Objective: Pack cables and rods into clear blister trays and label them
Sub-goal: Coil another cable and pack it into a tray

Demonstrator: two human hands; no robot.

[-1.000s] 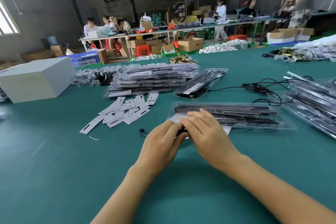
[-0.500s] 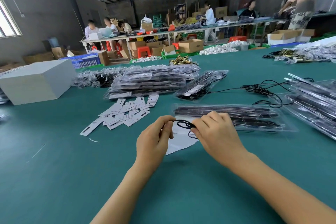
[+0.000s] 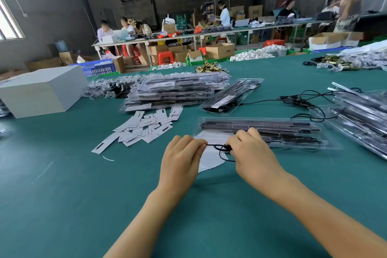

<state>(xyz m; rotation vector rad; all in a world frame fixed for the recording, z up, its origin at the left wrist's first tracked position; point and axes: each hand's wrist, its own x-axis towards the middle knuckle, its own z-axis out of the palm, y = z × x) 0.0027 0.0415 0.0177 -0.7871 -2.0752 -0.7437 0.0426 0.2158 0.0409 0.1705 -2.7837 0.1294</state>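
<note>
A thin black cable [image 3: 220, 148] runs in small loops between my two hands, just above the green table [image 3: 62, 205]. My left hand [image 3: 182, 157] pinches one end of it and my right hand [image 3: 253, 153] pinches the coiled part. Right behind my hands lies a clear blister tray [image 3: 293, 132] with black rods in it. A white card [image 3: 209, 159] lies flat under the cable. Loose white paper labels [image 3: 144, 125] are scattered to the left of the tray.
A stack of filled blister trays [image 3: 171, 92] sits at mid table, with one more tray [image 3: 232, 94] to its right. Loose black cables [image 3: 303, 98] trail right toward another pile of trays [image 3: 364, 115]. A grey box [image 3: 41, 92] stands left. People work at far benches.
My hands were close together at the tray's near edge. They have lifted and drawn apart, and the black cable now shows stretched and looped between them.
</note>
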